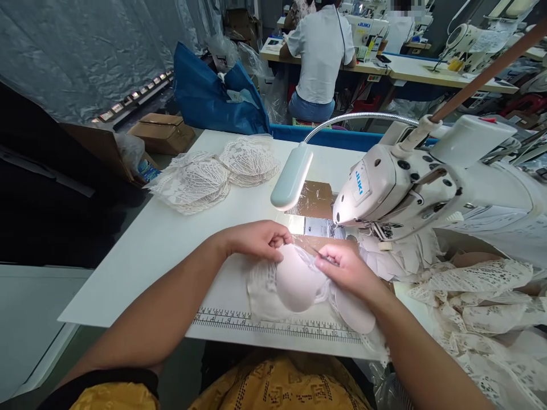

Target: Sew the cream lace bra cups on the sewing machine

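Note:
A white bra (297, 279) with smooth moulded cups and lace edging lies at the front of the table, before the sewing machine. My left hand (262, 239) is closed, pinching the upper edge of one cup between thumb and fingers. In my right hand (344, 265) is a slim, pointed metal tool (314, 250), its tip directed left towards the cup's top edge. That hand also rests against the bra's edge. The second cup (354, 310) hangs down to the right, beneath my right forearm. The tool's handle is mostly hidden by my fingers.
The sewing machine (384, 182) stands at right, with a lamp (293, 176) on a bendable arm beside it. Stacked lace pieces (192, 179) lie back left; more lace (491, 319) is heaped right. A printed ruler (277, 327) runs along the front edge. A person (322, 51) sits beyond.

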Motion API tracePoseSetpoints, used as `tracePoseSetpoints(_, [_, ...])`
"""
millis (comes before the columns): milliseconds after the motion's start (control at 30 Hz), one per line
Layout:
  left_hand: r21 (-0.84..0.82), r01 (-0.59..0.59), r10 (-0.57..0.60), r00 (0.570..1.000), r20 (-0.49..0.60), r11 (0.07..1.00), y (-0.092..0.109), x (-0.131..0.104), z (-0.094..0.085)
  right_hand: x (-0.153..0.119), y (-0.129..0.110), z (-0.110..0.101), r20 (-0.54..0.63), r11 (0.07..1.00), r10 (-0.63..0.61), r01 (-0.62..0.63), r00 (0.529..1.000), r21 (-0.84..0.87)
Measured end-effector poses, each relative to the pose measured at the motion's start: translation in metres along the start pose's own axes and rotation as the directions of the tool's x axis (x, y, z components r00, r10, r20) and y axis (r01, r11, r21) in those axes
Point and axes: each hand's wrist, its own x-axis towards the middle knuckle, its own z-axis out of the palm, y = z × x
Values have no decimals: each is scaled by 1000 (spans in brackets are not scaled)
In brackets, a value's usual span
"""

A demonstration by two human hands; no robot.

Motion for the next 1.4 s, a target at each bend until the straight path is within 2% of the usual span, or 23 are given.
tracePoseSetpoints(67, [23, -9, 11, 996, -89, 1000, 0, -4, -4, -1, 3, 0, 82, 999, -3, 0, 997, 44])
tracePoseSetpoints(100, [28, -26, 28, 994, -108, 999, 1, -5, -4, -1, 4, 1, 76, 995, 12, -19, 997, 96])
tracePoseSetpoints(200, [43, -68, 73, 990, -119, 997, 7, -5, 0, 3, 7, 7, -35, 966, 62, -51, 997, 252])
tracePoseSetpoints(367, [21, -139, 140, 979, -146, 990, 12, 0, 13, 6, 7, 13, -105, 993, -19, 31, 994, 117])
tracePoseSetpoints(533, [34, -136, 141, 967, -212, 990, 8, 9, 24, 1, 3, 14, -159, 991, -51, 70, 986, 117])
tracePoseSetpoints(600, [1, -111, 109, 977, -185, 994, 7, 12, 27, 0, 2, 13, -164, 988, -63, 85, 984, 130])
tracePoseSetpoints(700, [-122, -63, 54, 996, -76, 991, 9, 13, 29, 0, 4, 12, -164, 983, -81, 106, 983, 152])
tracePoseSetpoints(833, [-271, -24, 28, 1000, 10, 962, 11, 13, 30, 1, 12, 6, -146, 964, -107, 138, 984, 227])
tracePoseSetpoints(1000, [-338, -45, 35, 999, -35, 940, 12, 13, 31, 0, 16, -4, -107, 980, -124, 138, 987, 144])
tracePoseSetpoints(1133, [-374, -44, 23, 998, -60, 926, 12, 14, 32, 0, 12, -4, -50, 979, -81, 89, 995, 183])
tracePoseSetpoints(1400, [-385, -4, -2, 1000, -14, 923, 13, 15, 34, -2, 3, 5, -121, 982, -129, 143, 984, 120])
